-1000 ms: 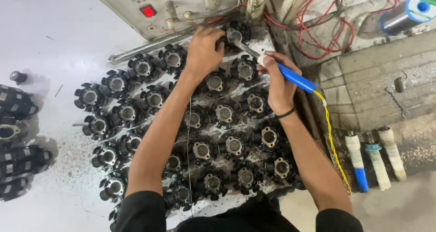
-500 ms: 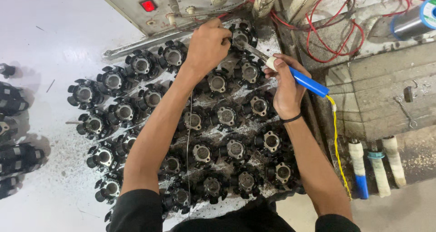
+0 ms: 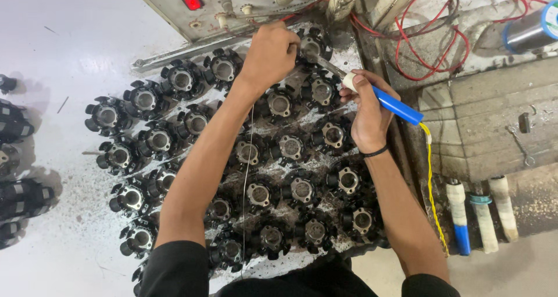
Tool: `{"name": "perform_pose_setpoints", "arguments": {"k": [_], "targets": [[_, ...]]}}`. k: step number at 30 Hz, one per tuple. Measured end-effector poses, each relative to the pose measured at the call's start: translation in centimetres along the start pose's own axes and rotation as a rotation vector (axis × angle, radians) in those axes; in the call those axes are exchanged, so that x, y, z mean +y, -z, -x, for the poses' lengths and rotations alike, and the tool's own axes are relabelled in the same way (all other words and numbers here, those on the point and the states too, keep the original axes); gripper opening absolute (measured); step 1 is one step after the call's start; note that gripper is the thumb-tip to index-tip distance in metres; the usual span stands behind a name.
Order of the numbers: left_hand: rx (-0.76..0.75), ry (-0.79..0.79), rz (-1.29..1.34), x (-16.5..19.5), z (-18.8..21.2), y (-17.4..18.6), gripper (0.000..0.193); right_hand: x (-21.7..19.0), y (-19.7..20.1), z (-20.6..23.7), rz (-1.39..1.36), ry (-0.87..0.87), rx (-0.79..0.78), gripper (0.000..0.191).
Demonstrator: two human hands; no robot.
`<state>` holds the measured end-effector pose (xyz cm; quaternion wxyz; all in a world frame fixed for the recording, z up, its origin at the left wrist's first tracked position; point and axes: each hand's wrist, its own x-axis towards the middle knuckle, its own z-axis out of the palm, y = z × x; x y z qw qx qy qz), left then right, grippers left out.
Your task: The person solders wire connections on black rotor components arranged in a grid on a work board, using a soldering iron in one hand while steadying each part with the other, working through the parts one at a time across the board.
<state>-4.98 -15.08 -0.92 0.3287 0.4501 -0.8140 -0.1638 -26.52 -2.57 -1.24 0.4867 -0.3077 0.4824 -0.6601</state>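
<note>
1. The right hand (image 3: 369, 114) is closed round a blue-handled soldering iron (image 3: 381, 98). Its metal tip reaches up and left to the black stator core (image 3: 314, 46) at the far end of the batch.
2. The left hand (image 3: 270, 56) is closed in a pinch just beside that core. A thin solder wire (image 3: 247, 175) runs down from it along the forearm.
3. Location of the work: the top right corner of the group, just below the grey control box (image 3: 232, 0) with its red switch.
4. Progress: which joints are finished is too small to tell. Judging by the iron's position, work stands at the farthest core, and the other cores (image 3: 290, 189) lie untouched by either hand.
5. Containers: none in view. The cores lie in loose rows directly on the white bench (image 3: 52, 41), nothing holding them.
6. Nearby: a solder spool (image 3: 532, 32) at upper right, red wires (image 3: 430, 35) beside it, and spare iron handles (image 3: 482, 218) at lower right.
</note>
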Motion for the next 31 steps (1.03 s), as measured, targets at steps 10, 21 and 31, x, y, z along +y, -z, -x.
{"name": "perform_pose_setpoints", "arguments": {"k": [10,21,31], "targets": [[0.029,-0.031,-0.078,0.81,0.57,0.14,0.015,-0.17,-0.15,0.13,-0.036,0.038,-0.012,0.022],[0.058,-0.016,-0.067,0.90,0.72,0.08,0.011,-0.03,-0.19,0.02,-0.036,0.031,-0.017,0.023],[0.042,-0.026,-0.089,0.93,0.35,0.09,0.012,0.27,-0.15,-0.21,-0.006,0.038,0.016,0.025]]}}
